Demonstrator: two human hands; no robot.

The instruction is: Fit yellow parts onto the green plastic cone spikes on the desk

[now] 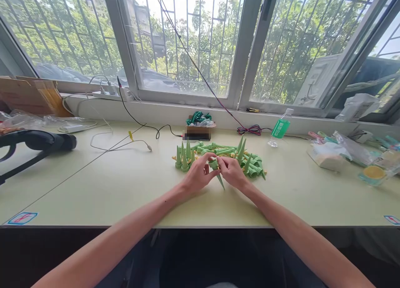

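Note:
A green plastic cone (221, 182) is held between my hands, its wide cupped end up and its point slanting down toward me. My left hand (198, 172) is closed around the left side of the cup. From the other side, my right hand (233, 171) pinches at the rim, its fingertips almost meeting the left ones; any small part between them is too hidden to tell. Several similar cones (184, 161) stand upright just left of my hands, with small yellow bits among them. A heap of green cones (254, 167) lies to the right and behind.
Behind the cones sits a small box (200, 131) with green wrapping. A bottle (279, 128) with a green label stands at the back right, near coiled cable (250, 130). At far left lies a black headset (40, 142); a white cable (125, 144) runs across the table (103, 196).

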